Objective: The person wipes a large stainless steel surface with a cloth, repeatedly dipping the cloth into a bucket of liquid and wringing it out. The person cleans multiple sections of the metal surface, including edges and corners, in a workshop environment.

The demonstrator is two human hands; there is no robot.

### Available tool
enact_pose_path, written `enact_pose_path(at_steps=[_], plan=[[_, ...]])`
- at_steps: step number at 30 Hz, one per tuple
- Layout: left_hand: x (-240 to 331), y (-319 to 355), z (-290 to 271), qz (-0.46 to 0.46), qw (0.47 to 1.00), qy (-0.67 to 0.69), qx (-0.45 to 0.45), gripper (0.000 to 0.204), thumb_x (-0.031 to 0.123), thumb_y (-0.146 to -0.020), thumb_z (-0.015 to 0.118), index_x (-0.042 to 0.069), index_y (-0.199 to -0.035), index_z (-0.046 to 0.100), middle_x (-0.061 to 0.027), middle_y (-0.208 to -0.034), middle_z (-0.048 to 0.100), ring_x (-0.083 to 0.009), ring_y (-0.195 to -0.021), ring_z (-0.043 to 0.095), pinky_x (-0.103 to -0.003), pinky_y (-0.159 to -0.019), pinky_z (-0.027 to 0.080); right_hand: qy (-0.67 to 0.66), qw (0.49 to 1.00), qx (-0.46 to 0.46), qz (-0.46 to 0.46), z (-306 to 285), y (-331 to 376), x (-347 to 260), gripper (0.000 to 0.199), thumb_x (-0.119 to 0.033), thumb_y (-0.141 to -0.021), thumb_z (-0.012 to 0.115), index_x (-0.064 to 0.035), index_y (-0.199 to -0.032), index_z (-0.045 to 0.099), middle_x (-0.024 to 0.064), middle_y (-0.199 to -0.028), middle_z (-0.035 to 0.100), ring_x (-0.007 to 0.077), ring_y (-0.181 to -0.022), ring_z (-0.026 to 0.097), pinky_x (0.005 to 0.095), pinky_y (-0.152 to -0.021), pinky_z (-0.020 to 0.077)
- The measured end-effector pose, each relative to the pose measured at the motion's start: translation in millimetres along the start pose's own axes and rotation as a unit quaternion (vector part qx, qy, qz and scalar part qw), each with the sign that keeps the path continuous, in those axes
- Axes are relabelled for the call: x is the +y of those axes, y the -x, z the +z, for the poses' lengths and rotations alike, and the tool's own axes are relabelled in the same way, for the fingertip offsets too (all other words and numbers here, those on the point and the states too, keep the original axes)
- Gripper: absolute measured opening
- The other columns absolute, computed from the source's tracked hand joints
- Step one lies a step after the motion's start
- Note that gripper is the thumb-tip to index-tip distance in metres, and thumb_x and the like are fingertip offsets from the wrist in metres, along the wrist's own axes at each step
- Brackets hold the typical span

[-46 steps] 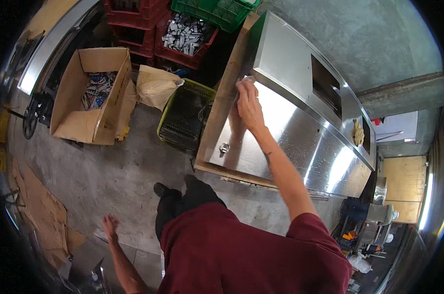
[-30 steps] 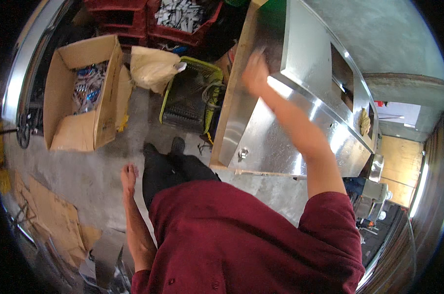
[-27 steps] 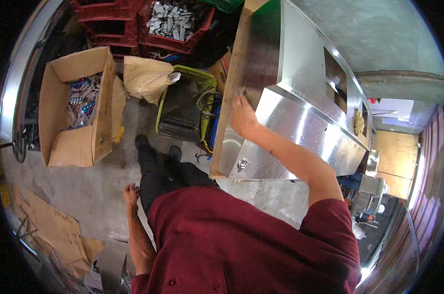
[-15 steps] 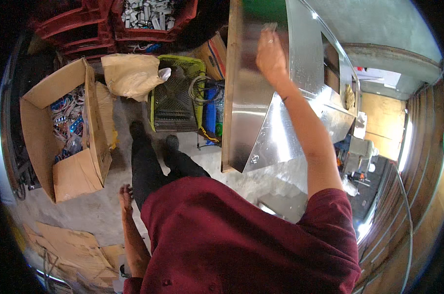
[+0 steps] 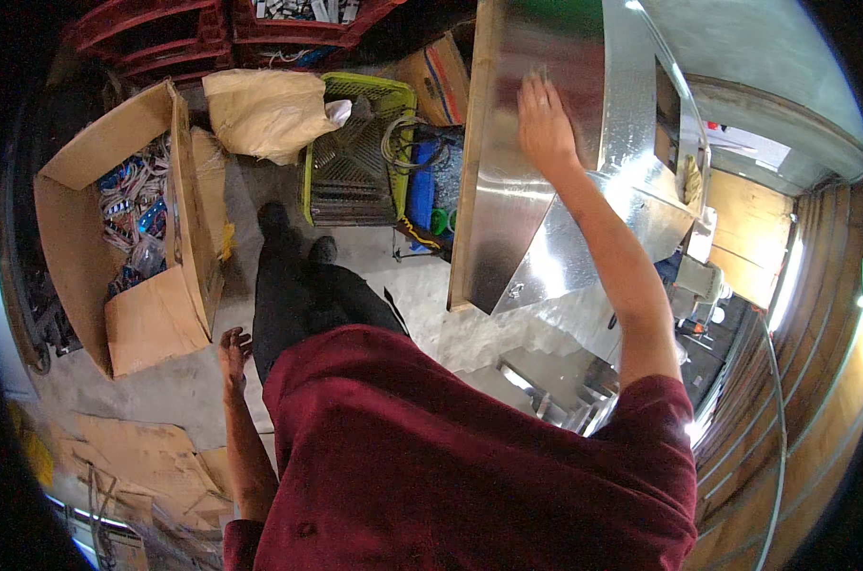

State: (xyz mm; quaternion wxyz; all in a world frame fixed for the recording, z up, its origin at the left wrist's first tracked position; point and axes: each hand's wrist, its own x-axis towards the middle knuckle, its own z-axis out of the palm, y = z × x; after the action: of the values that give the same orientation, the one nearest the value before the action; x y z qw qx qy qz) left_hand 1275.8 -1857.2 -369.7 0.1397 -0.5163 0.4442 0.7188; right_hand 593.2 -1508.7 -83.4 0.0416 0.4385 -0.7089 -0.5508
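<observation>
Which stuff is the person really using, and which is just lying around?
In use:
right hand, flat on the shiny sheet-metal cabinet

Lying about:
open brown cardboard box of cables
tan crumpled sack
yellow-green wire basket
red plastic crates
left hand, hanging empty

one cardboard box [image 5: 137, 276], one sack [image 5: 265, 114] (tan)

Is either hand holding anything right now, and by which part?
Nothing is gripped. The right hand lies flat on the shiny stainless-steel cabinet panel, near its upper part; the left hand hangs empty.
</observation>
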Motion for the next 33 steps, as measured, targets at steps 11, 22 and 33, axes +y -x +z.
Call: enact_pose_path(at_steps=[11, 22, 33], plan=[[-68.7, 47.2, -2.4, 0.029, 0.999, 0.010, -0.009, 0.048, 0.042, -0.112, 0.055, 0.004, -0.141, 0.059, -0.0159, -0.124, 0.072, -0.0253, -0.106, 0.070, -0.041, -0.092, 0.057, -0.135, 0.954, -0.139, -0.229, -87.3, 244.2, -223.5, 0.064, -0.029, -0.105, 0.048, 0.0112, -0.156, 0.049, 0.0273, -0.162, 0.050, 0.0409, -0.155, 0.041, 0.0572, -0.130, 0.0252], [-71.9, 58.1, 13.7, 0.045, 0.999, 0.003, -0.008, 0.042, 0.039, -0.113, 0.055, 0.005, -0.135, 0.062, -0.0122, -0.122, 0.073, -0.0192, -0.100, 0.070, -0.035, -0.088, 0.055, -0.014, 1.000, 0.017, 0.010, -62.7, 115.8, -104.1, 0.060, -0.026, -0.102, 0.056, 0.0081, -0.152, 0.056, 0.0273, -0.161, 0.050, 0.0323, -0.138, 0.059, 0.0542, -0.128, 0.0275], [-203.9, 75.5, 25.5, 0.097, 0.987, -0.129, 0.022, 0.042, 0.035, -0.110, 0.058, 0.003, -0.137, 0.064, -0.0103, -0.117, 0.073, -0.0217, -0.104, 0.068, -0.043, -0.092, 0.056, -0.429, 0.878, -0.032, -0.211, -48.8, 271.2, -220.2, 0.036, -0.019, -0.096, 0.061, 0.0048, -0.121, 0.069, 0.0264, -0.147, 0.061, 0.0400, -0.139, 0.058, 0.0447, -0.117, 0.0481]])
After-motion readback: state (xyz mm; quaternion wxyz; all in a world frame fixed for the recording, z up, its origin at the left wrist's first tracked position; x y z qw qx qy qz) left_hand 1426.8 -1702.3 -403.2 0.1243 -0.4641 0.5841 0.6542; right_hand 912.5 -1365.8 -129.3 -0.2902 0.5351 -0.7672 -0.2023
